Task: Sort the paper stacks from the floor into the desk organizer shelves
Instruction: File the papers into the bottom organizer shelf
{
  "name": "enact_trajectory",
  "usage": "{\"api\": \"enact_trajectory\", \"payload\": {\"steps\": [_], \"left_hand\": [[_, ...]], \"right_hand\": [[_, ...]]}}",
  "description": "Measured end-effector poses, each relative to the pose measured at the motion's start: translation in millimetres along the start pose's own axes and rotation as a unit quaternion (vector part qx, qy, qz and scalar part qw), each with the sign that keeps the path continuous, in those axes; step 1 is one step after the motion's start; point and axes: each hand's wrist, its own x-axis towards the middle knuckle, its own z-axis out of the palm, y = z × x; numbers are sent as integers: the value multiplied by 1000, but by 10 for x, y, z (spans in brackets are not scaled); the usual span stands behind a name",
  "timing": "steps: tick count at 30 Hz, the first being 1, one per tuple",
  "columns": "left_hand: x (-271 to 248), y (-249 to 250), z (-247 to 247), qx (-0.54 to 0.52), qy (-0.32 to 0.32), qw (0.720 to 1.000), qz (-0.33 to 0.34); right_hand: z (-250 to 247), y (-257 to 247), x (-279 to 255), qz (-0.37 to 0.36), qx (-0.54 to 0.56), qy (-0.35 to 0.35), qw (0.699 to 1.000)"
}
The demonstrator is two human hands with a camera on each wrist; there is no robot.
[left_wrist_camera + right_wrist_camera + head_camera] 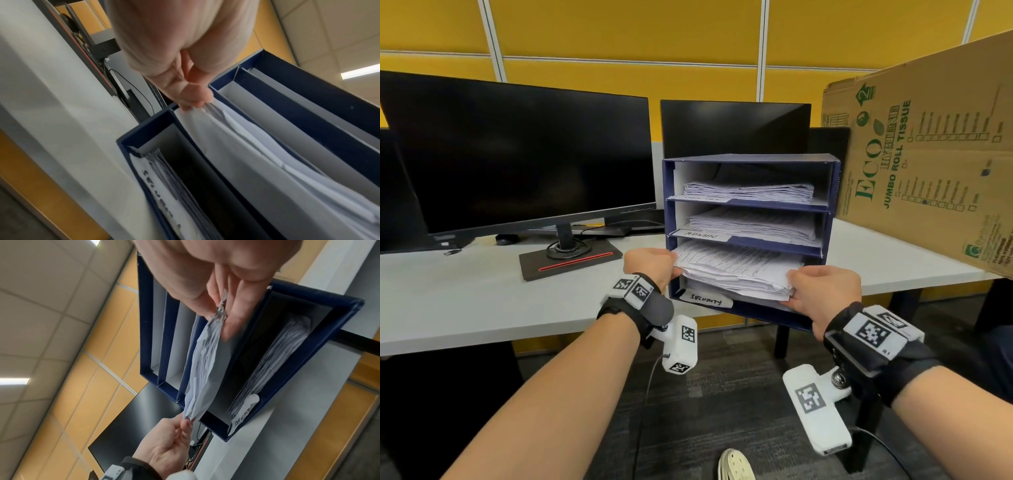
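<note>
A navy desk organizer (835,185) with three shelves stands on the white desk (465,294). A thick stack of printed paper (736,270) sits partway into the bottom shelf, above a thinner pile by the "SECURITY" label (705,298). My left hand (650,263) pinches the stack's left corner (197,105). At the stack's right front corner (220,311), my right hand (822,291) grips it, thumb on top. The two upper shelves each hold a paper stack (750,192); the middle one is labelled "ADMIN" (700,235).
Two dark monitors (517,154) stand behind and left of the organizer. A big cardboard box (928,154) leans in at the right. Dark carpet (722,404) and a white shoe (734,466) lie below the desk edge.
</note>
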Motion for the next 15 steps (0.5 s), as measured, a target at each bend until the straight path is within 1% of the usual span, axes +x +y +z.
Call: {"api": "enact_trajectory", "payload": {"steps": [3,5,8,12,15], "left_hand": [[-22,-102,-8,-9,19,1000,2],[-38,-130,-17,-13,24,1000,-3],[-81,-106,3,-14,35,999,2],[-140,-28,36,4,43,999,15],[-146,12,82,13,45,999,24]], "right_hand": [[28,-30,10,-49,-43,7,998],[44,-58,31,-73,-77,26,994],[39,-76,43,-67,-94,46,992],[41,-38,4,-76,-96,50,991],[48,-6,-5,-69,-83,47,993]]}}
